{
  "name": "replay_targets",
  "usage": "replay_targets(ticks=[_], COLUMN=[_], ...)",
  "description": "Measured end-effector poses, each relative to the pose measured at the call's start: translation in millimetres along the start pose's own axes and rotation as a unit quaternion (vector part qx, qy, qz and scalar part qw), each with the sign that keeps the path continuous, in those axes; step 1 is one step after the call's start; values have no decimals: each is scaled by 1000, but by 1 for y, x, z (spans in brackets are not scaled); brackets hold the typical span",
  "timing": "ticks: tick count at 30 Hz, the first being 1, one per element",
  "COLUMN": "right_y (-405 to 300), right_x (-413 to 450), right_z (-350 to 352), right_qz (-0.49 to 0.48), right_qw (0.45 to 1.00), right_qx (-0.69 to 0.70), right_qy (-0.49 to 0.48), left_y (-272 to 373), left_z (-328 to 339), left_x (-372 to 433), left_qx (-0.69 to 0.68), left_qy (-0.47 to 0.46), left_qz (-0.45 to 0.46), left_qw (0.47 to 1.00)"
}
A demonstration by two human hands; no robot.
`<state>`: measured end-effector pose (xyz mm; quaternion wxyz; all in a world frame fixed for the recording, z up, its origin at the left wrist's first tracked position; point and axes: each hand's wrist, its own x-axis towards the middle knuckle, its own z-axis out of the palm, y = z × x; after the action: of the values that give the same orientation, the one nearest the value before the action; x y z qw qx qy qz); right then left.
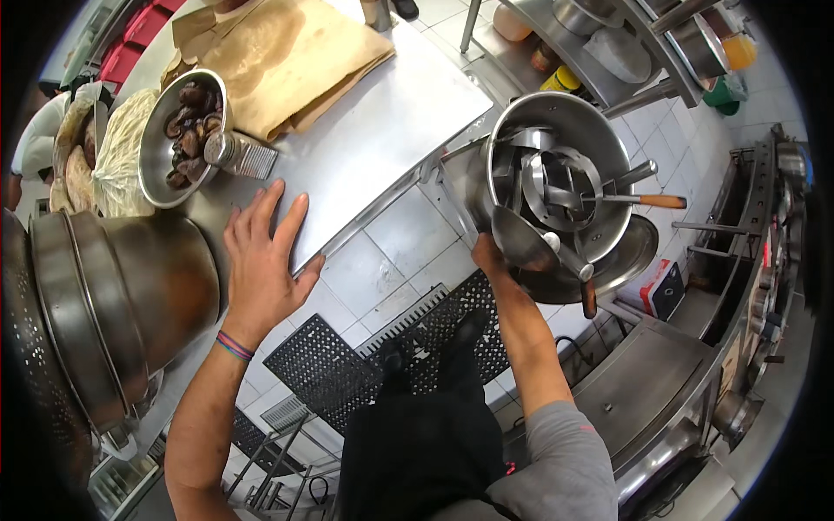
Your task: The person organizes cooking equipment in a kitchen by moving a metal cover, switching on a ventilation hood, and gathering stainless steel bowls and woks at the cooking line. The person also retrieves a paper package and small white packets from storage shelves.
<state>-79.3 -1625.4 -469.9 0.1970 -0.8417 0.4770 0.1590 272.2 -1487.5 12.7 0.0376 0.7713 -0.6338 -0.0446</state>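
My left hand (264,260) is spread at the edge of the stainless steel table (417,98), fingers apart and holding nothing. Just beyond its fingertips lies a small metal box grater (251,156), against a steel bowl (153,163) of dark mushroom pieces. On the other side, my right hand (487,253) holds a stack of metal cookware from its near left side, its fingers hidden underneath. Topping that stack is a deep steel pot (560,104) with metal rings (589,169), a ladle (531,241) and a wooden-handled utensil (658,201). A wide pan (632,260) shows below the pot.
Brown paper (293,58) and a plastic bag of pale food (124,150) lie on the table. Large steel pots (150,280) stand close left. Black perforated mats (326,365) cover part of the tiled floor. Metal shelving (521,65) stands ahead, a stove (723,247) at right.
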Motion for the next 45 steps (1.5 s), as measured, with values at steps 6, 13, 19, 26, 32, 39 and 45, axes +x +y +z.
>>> replay_targets(ticks=[6, 13, 19, 26, 32, 39, 45], right_y=[-32, -21, -95, -147, -186, -240, -275], right_x=[-18, -60, -124, -88, -156, -328, -338], right_z=[-9, 35, -26, -13, -18, -49, -81], right_qz=[43, 28, 32, 83, 53, -37, 66], right_qw=[980, 986, 872, 953, 967, 978, 922], right_qx=[70, 100, 324, 205, 209, 202, 314], right_qy=[183, 134, 366, 209, 134, 42, -216], left_y=[-2, -5, -7, -5, -3, -8, -5], left_z=[-1, -4, -2, -1, 1, 5, 4], left_x=[2, 7, -2, -3, -3, -8, -10], left_qx=[-6, -27, -20, -8, -1, -2, -1], left_qy=[11, 15, 8, 26, 54, 61, 72], left_qz=[16, 39, 20, 33, 58, 67, 64], left_qw=[1000, 999, 1000, 999, 997, 996, 995])
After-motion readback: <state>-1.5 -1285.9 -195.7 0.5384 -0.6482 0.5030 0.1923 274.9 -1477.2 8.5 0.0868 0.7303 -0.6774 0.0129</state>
